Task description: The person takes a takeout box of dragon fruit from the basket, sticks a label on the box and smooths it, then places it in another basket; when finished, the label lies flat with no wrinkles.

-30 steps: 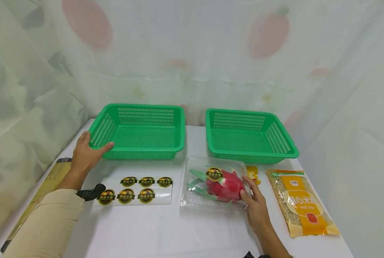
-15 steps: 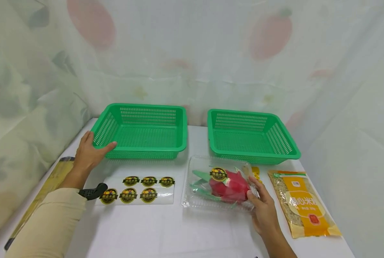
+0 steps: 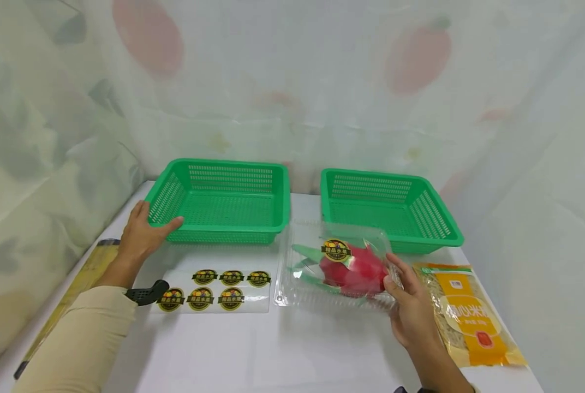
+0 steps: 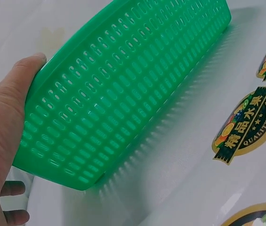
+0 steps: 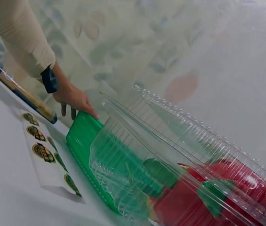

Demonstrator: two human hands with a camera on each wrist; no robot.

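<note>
My left hand (image 3: pixel 142 234) grips the front left corner of a green plastic basket (image 3: pixel 224 227), thumb at its rim. In the left wrist view that thumb lies along the edge of the slotted basket (image 4: pixel 118 89), and two fingertips show below the corner. My right hand (image 3: pixel 412 308) holds the right end of a clear plastic clamshell box (image 3: pixel 285 297), raised off the table. Inside lies a red dragon fruit (image 3: pixel 358 278) with green tips. A round black and gold sticker (image 3: pixel 336 250) is on the lid. The right wrist view shows the box (image 5: pixel 116 141) close up.
A second green basket (image 3: pixel 437 239) stands at the back right, partly behind the box. A sheet of stickers (image 3: pixel 258 300) lies in front of the left basket. An orange noodle packet (image 3: pixel 469 316) lies at right, a long yellowish packet (image 3: pixel 83 284) at left.
My right hand has lifted the box with the dragon fruit off the table, a little towards the baskets. The small yellow item behind it is now hidden. My left hand stays at the basket corner.
</note>
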